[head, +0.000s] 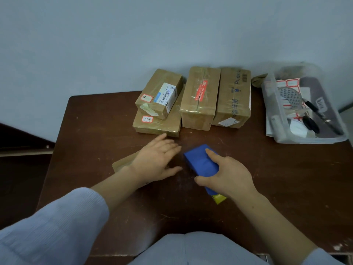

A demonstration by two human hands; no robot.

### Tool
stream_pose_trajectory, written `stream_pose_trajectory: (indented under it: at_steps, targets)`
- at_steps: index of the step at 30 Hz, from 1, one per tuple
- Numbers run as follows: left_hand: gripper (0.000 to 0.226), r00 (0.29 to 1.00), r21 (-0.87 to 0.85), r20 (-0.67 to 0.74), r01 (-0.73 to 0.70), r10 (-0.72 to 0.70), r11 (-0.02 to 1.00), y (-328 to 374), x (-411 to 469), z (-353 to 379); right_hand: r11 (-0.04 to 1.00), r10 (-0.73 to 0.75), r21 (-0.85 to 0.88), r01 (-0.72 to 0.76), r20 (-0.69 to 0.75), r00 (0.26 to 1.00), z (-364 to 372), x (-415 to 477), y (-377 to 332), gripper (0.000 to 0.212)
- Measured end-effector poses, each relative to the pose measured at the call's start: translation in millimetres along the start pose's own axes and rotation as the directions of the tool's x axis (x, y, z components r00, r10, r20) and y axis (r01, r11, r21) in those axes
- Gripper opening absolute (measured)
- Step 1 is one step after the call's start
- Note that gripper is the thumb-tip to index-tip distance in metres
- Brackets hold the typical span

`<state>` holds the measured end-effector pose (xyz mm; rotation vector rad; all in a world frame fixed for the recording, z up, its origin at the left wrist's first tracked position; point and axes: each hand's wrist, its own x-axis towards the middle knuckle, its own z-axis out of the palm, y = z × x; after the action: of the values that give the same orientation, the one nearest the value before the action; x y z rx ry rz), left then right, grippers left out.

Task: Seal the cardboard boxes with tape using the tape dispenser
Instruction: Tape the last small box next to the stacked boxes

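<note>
- Tape dispenser (pixel 200 163): gripped under right hand (pixel 229 176) fingers (pixel 211 152), on table (pixel 286 188).
- Stacked boxes (pixel 158 108): set just beyond left hand (pixel 154 161) fingertips (pixel 162 137).
- Box pair (pixel 199 98): stood side by side beyond right fingers.
- Bin (pixel 305 139): placed well right of right fingers.

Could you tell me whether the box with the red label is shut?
Shut: the box has its flaps flat, with glossy tape across them.
</note>
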<state>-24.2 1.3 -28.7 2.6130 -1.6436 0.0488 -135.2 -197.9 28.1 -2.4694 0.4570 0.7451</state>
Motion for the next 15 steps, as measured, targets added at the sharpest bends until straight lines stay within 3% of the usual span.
stream_pose_trajectory:
  at_steps: [2,5,10,15]
  targets:
    - [0.048,0.994,-0.029,-0.104,0.023,-0.026,0.999,-11,-12,2,1.0,0.004,-0.004,-0.004,0.004,1.0,0,1,0,0.089]
    - [0.03,0.991,-0.101,-0.11,-0.083,0.071,0.991,-20,-20,7,1.0,0.007,-0.007,-0.007,0.0,1.0,0,2,0,0.089]
    - [0.043,0.989,-0.155,-0.148,-0.005,-0.018,0.988,-14,-24,24,1.0,0.012,0.005,-0.012,0.0,1.0,1,5,-2,0.089]
    - [0.05,0.988,-0.292,-0.154,-0.03,-0.016,0.956,-12,-26,15,1.0,-0.014,-0.01,0.014,0.003,1.0,2,3,-7,0.09]
